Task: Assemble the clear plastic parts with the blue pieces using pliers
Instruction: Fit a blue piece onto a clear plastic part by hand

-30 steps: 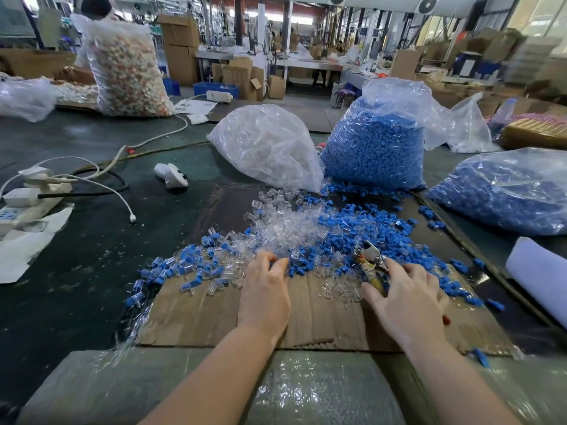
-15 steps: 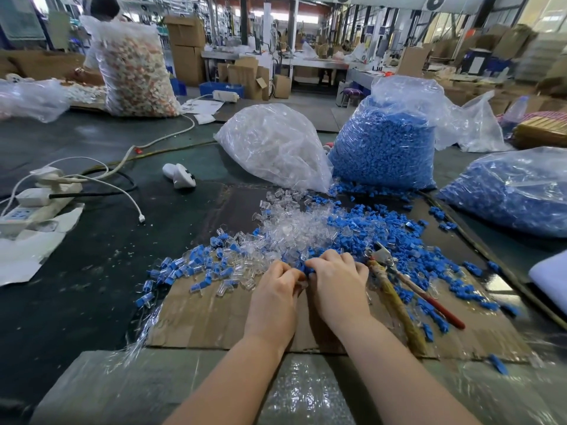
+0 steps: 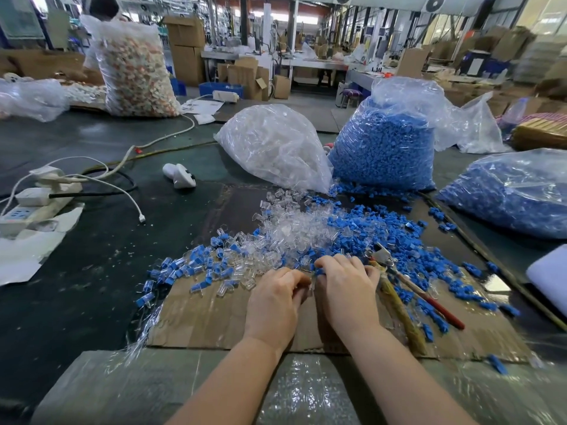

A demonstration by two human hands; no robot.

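Left hand (image 3: pixel 276 305): knuckles up on the cardboard (image 3: pixel 214 320), fingers curled inward toward the right hand; something small and clear shows at its fingertips, but whether it is gripped cannot be told.

Right hand (image 3: pixel 345 289): beside the left, fingertips nearly meeting it, fingers curled; a blue piece (image 3: pixel 319 272) shows at its fingertips, apparently pinched.

Pliers (image 3: pixel 399 289): lying on the cardboard just right of the right hand, metal head pointing away, one handle red, the other wrapped in yellowish tape; neither hand holds them.

Clear parts (image 3: pixel 294 231): loose heap on the cardboard ahead of the hands, mixed at its edges with blue.

Blue pieces (image 3: pixel 383 237): loose spread to the right of the clear heap, reaching around the pliers.

Joined pieces (image 3: pixel 184 268): clear-and-blue units in a band left of the hands.

Clear bag (image 3: pixel 273 148): behind the heap, lying tilted, filled with clear parts.

Blue bag (image 3: pixel 386 142): upright, just right of the clear bag.

Second blue bag (image 3: pixel 515 191): far right, lying low.

Power strip (image 3: pixel 33 207): far left on the dark table (image 3: pixel 92 271), white cables plugged in.
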